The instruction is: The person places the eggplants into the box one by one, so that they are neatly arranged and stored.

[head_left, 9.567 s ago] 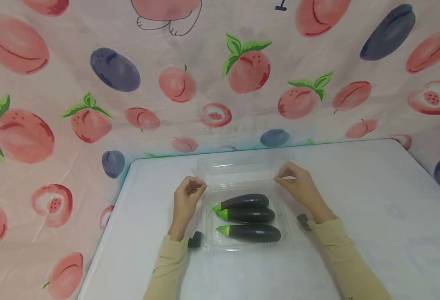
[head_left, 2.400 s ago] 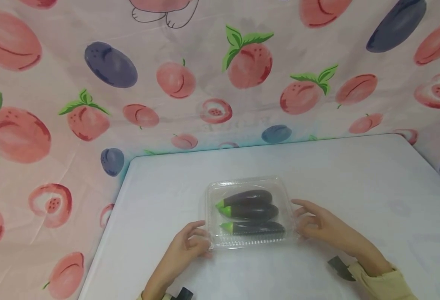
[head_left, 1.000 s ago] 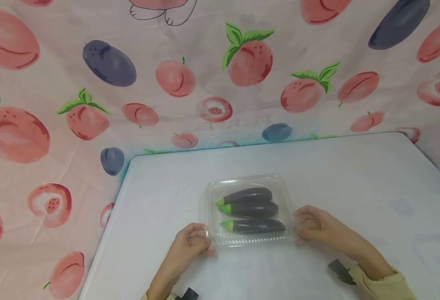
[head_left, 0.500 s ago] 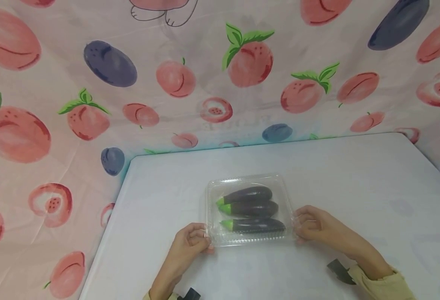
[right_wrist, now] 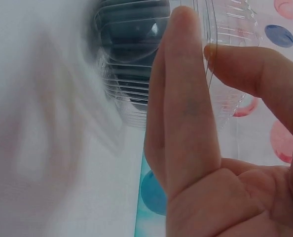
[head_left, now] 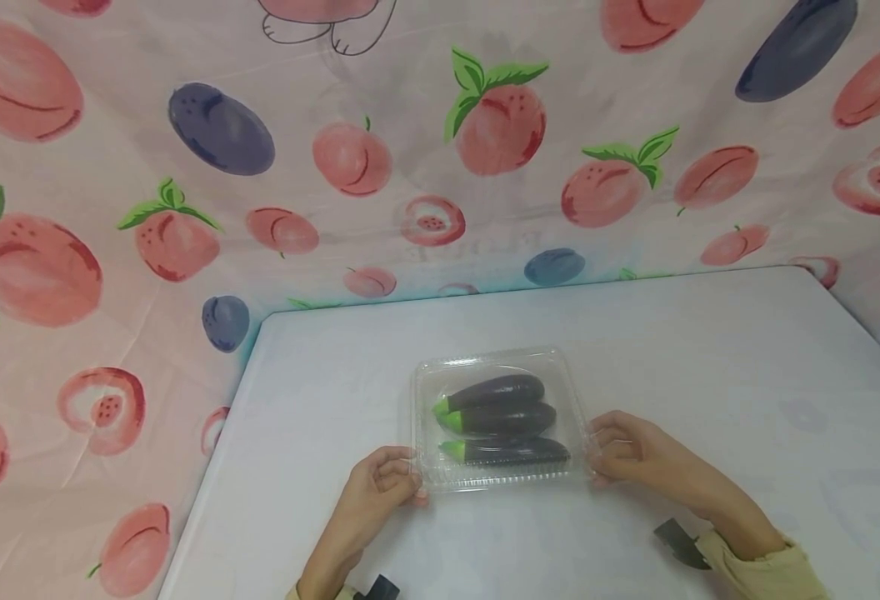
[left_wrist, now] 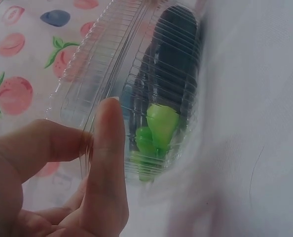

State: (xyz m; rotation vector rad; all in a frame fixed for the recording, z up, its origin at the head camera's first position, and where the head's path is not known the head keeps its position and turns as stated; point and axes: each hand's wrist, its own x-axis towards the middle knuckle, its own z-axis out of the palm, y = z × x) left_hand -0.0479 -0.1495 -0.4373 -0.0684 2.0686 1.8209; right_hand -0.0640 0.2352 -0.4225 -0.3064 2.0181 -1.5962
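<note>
Three toy-like eggplants [head_left: 503, 418], dark purple with bright green caps, lie side by side in a clear plastic clamshell box [head_left: 500, 481] whose lid is down. At the box's front left corner my left hand [head_left: 368, 497] pinches the rim between thumb and fingers. My right hand [head_left: 638, 450] pinches the rim on the right side. In the left wrist view, the thumb and fingers [left_wrist: 108, 143] meet across the clear rim, and green caps [left_wrist: 161, 123] show through the ribbed wall. The right wrist view has straight fingers [right_wrist: 188, 98] along one side of the rim, thumb opposite.
A white table [head_left: 335, 375] lies under the box. A cloth [head_left: 410, 100] printed with peaches and plums hangs behind it and at both sides. Black wrist pieces [head_left: 683, 543] and tan sleeves [head_left: 766, 571] show at the wrists.
The lid, folded back 9.6 s ago with my hands at its hinge, is now down over the eggplants. My hands came forward, and both grips have firmed on the rim since 2.4 s ago.
</note>
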